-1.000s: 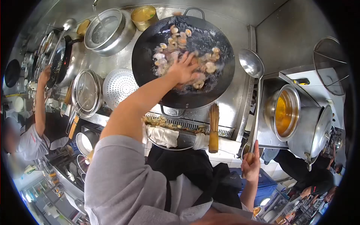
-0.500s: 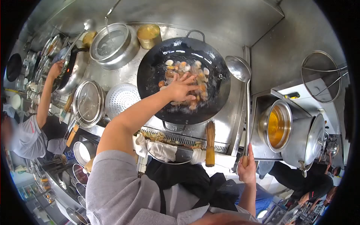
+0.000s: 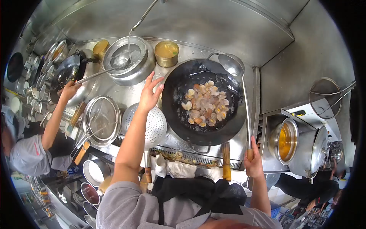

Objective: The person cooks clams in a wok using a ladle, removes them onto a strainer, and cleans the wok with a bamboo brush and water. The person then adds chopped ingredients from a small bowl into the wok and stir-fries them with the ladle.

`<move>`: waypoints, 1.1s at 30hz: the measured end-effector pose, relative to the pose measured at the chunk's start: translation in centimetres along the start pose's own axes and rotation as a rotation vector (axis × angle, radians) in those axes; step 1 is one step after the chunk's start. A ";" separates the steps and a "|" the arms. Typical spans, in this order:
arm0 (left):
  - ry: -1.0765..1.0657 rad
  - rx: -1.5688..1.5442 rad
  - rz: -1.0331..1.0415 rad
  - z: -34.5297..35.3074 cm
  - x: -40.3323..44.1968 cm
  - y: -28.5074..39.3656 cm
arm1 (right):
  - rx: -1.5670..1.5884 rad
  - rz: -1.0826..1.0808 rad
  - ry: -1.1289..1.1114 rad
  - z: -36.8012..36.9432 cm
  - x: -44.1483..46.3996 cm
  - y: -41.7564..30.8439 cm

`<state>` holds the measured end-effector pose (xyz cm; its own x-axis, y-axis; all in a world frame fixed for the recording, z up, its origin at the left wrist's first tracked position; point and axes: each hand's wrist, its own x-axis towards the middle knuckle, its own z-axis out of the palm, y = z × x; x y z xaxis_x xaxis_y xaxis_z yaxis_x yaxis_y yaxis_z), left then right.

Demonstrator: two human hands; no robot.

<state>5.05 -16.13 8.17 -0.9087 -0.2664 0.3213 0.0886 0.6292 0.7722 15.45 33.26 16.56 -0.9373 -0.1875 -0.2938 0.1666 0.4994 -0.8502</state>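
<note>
The black wok (image 3: 177, 122) sits on the steel range and holds a heap of clams (image 3: 207, 103) in their shells. My left hand (image 3: 150, 94) is empty, its fingers spread, just left of the wok's rim and above the perforated strainer (image 3: 146, 128). Wrapped round the wooden handle end of a long ladle (image 3: 247, 110) is my right hand (image 3: 253, 162). The ladle's bowl rests over the far right part of the wok's rim, apart from the clams.
At left a co-worker's hand (image 3: 69, 92) holds another ladle, whose bowl reaches into a water pot (image 3: 143, 72) under a running tap (image 3: 141, 21). A yellow tin (image 3: 166, 57), wire-mesh strainer (image 3: 101, 122), bamboo brush (image 3: 226, 162) and oil pot (image 3: 271, 141) surround the wok.
My left hand has lifted out of the clams and moved left past the rim. My right hand still grips the ladle. The co-worker's ladle has swung right into the water pot.
</note>
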 end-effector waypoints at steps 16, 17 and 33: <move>0.141 -0.507 -0.233 -0.4 -3.0 -5.3 | -1.111 -0.254 -0.060 4.9 22.9 -24.4; 0.150 -0.517 -0.233 -0.7 -3.3 -5.4 | -1.165 -0.271 -0.096 5.4 25.3 -24.9; 0.089 -0.614 -0.359 -3.3 -4.5 -6.9 | -1.334 0.120 -0.352 7.8 29.7 -35.4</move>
<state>9.90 -21.69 3.18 -0.8904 -0.4550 0.0130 0.0278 -0.0258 0.9993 -15.89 3.47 34.51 -0.7790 -0.1878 -0.5983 -0.3630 0.9130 0.1861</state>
